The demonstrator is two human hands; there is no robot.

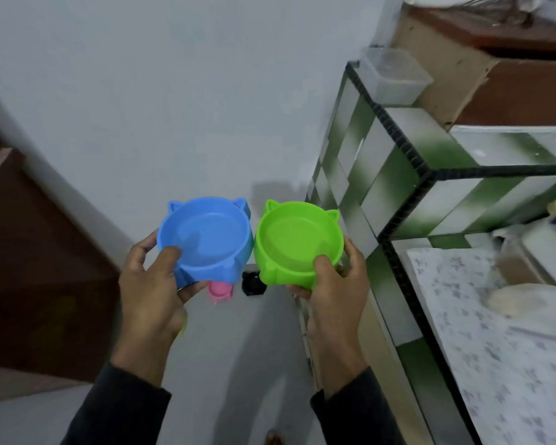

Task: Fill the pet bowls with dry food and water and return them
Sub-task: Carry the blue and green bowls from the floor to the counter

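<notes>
Gripping blue cat-eared plastic bowl (206, 239) in left hand (156, 284), green cat-eared plastic bowl (297, 240) in right hand (334, 290), pink bowl (220, 292) and black bowl (253, 283) half hidden below on the floor.

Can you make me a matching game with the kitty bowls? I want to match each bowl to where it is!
Things:
1. blue bowl
2. green bowl
3. pink bowl
4. black bowl

Places:
A. on the floor, peeking out under the green bowl's left edge
B. held in the left hand
C. on the floor, just below the blue bowl
D. held in the right hand

Pairs: 1-B, 2-D, 3-C, 4-A
</notes>
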